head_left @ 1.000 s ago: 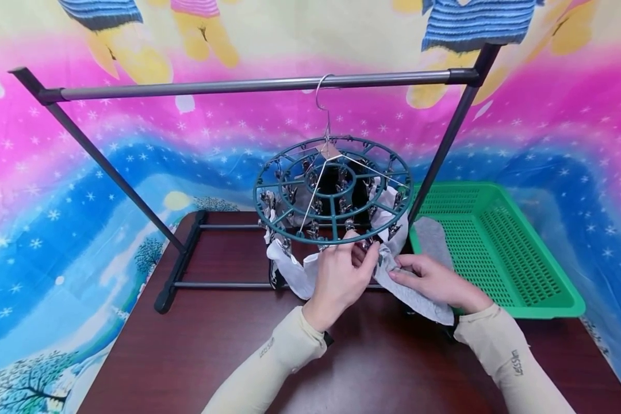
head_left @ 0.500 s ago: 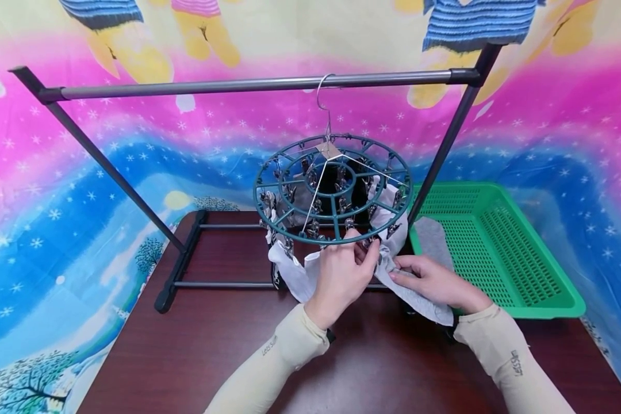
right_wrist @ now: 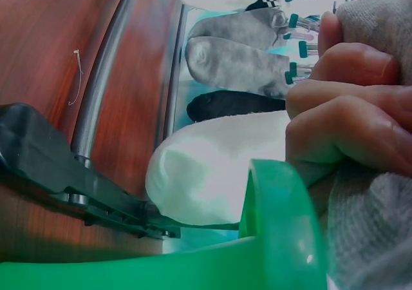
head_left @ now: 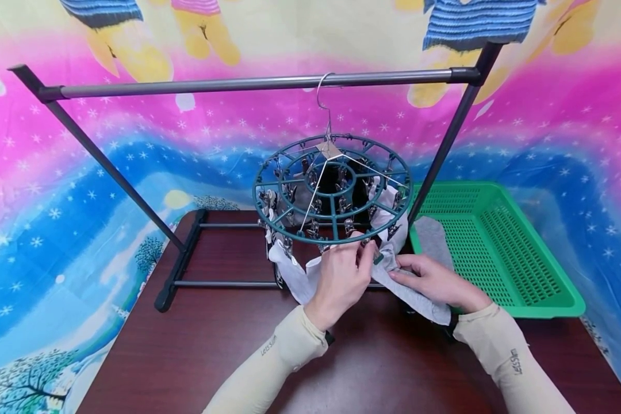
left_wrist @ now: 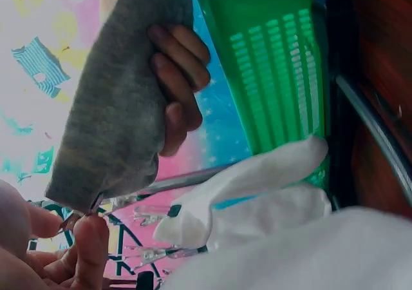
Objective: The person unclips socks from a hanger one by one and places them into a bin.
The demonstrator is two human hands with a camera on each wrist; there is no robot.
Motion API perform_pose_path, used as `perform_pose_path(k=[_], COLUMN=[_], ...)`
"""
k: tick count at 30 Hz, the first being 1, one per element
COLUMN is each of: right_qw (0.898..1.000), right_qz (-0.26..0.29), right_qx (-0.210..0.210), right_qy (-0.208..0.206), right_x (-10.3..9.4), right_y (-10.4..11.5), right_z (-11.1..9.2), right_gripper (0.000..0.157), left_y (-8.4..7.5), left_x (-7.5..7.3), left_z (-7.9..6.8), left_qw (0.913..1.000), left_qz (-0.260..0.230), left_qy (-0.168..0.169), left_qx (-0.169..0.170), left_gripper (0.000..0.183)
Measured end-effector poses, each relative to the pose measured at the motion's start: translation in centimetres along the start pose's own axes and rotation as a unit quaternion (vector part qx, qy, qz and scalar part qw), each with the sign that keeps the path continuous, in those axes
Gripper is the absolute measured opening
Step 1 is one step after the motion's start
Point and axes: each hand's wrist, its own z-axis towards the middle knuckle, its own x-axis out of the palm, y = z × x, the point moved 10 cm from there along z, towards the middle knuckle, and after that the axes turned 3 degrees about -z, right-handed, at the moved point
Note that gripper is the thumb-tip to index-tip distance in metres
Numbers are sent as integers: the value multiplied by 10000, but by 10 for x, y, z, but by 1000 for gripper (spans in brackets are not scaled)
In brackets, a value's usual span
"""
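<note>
My left hand (head_left: 341, 279) is at the near rim of a round green sock hanger (head_left: 334, 219), pinching a small metal clip (head_left: 378, 257) between thumb and fingers. In the left wrist view that clip meets the edge of a grey sock (left_wrist: 106, 109). My right hand (head_left: 434, 280) holds the same sock from the side, its fingers bent over the fabric. The sock slants down to the right in the head view. Other socks hang from clips around the ring, among them white socks (right_wrist: 212, 167), grey socks (right_wrist: 238, 64) and a black sock (right_wrist: 235, 105).
The hanger hooks over the metal bar (head_left: 186, 87) of a dark rack standing on a brown table (head_left: 227, 345). A green basket (head_left: 564, 287) stands right of the rack, with another grey sock (head_left: 434, 238) at its left edge. A patterned cloth (head_left: 103, 190) hangs behind.
My left thumb and fingers have shifted slightly on the clip, and its green tip now shows beside the thumb. The right hand and the sock have barely moved.
</note>
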Motion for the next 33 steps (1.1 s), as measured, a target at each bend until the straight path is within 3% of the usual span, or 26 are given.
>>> perform_pose_path(k=[5,10,23,33], right_qw=[10000,10000,9996,9991], right_qz=[14,55,-165,-53], right_qx=[27,52,-6,72], right_qy=[-39,-7,-212,-415], right_x=[-1,-2,-28,-50], right_y=[-2,-4,3,6], right_z=[-1,-4,-16,-25], right_gripper=[18,25,20,19], left_y=[-6,-5,1,2], left_x=[-5,-11,-13,-15], left_z=[-2,-3,-3,-4], left_qw=[9991,9982,9991,9989], left_qz=[194,116,-116,40], left_qy=[-248,-477,-398,-440], left_qx=[290,353,125,150], left_gripper=[22,19,20,18])
